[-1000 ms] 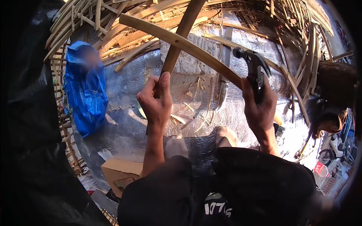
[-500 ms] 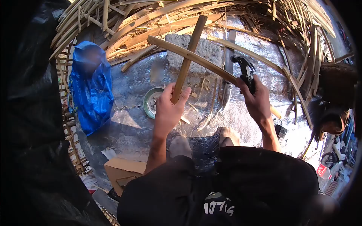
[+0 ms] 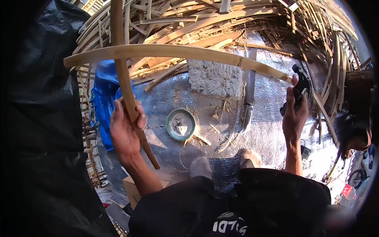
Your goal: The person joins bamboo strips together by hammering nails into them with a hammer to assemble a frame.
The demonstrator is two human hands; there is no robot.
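My left hand (image 3: 125, 132) grips an upright bamboo strip (image 3: 124, 81) near its lower end, with the tail of the strip poking out below my fingers. A second, longer bamboo strip (image 3: 185, 52) lies across it near the top, forming a cross; whether they are fastened is hidden. At the far right, my right hand (image 3: 295, 114) is closed round a black claw hammer (image 3: 303, 83). The tip of the crossing strip reaches my right thumb. A round bowl (image 3: 192, 125) with small pale and dark bits in it sits on the floor between my hands.
A rough grey stone block (image 3: 215, 78) and a long blade (image 3: 249, 94) lie ahead on the silvery sheet (image 3: 268, 118). Piled bamboo strips (image 3: 221, 27) curve along the far side. A blue bag (image 3: 103, 106) stands left, and a cardboard box (image 3: 132, 189) is near my leg.
The bamboo cross has come up and closer, its crossing point shifting left. My left hand has moved left, my right hand with the hammer right and slightly down. The view has shifted.
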